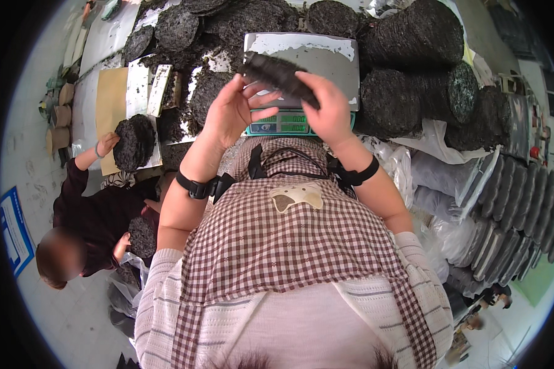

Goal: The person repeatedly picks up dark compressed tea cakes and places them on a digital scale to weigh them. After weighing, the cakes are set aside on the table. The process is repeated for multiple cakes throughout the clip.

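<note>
A person in a checked apron (289,240) holds a stack of dark round sheets (278,75) edge-on above a scale (301,80), both hands raised over the near edge of its steel pan. The right hand (327,111) grips the stack's right end, fingers curled over the top and thumb beneath. The left hand (231,111) sits at the stack's left end with fingers spread and loosely bent, fingertips touching the sheets; whether it truly clamps them cannot be told. A black wrist strap (194,186) circles each forearm. The scale's green display (283,123) faces the person, just below the hands. Behind and to the right of the scale, tall piles of the same dark discs (412,37) crowd the tabletop, and more stacks in clear bags (511,197) lie along its right edge. At the table's left edge, a co-worker in a dark top presses one hand (108,144) against another round stack (134,141) resting on brown paper (111,101)
</note>
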### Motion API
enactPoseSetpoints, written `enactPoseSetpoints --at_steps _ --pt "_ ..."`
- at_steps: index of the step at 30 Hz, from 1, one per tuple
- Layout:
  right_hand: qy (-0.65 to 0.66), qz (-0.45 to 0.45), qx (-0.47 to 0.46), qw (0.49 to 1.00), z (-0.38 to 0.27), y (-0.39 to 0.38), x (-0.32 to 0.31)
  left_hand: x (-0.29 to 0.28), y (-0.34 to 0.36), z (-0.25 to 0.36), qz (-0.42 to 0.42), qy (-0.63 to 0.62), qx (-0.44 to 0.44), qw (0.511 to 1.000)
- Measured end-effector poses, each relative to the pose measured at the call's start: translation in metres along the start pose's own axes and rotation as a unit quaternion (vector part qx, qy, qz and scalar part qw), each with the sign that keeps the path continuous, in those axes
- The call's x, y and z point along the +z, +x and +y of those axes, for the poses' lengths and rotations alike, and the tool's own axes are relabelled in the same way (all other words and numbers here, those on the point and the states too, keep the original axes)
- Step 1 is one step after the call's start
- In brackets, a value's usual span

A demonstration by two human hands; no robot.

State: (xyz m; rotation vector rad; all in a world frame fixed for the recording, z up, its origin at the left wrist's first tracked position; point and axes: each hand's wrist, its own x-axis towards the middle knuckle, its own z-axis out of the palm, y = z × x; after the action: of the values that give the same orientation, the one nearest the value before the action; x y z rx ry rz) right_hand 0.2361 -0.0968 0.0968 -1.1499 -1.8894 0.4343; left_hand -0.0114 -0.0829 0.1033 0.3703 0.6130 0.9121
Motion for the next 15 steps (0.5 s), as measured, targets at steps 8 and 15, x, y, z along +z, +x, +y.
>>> enactPoseSetpoints --at_steps 8,15 --pt "0.204 0.061 0.383 0.899 0.110 0.014 0.041 -0.081 0.013 0.001 0.248 0.329 0.168 0.895" --pt "-0.056 0.036 0.292 0.954 0.076 -0.061 -0.053 -0.112 -0.006 0.019 0.288 0.556 0.306 0.717"
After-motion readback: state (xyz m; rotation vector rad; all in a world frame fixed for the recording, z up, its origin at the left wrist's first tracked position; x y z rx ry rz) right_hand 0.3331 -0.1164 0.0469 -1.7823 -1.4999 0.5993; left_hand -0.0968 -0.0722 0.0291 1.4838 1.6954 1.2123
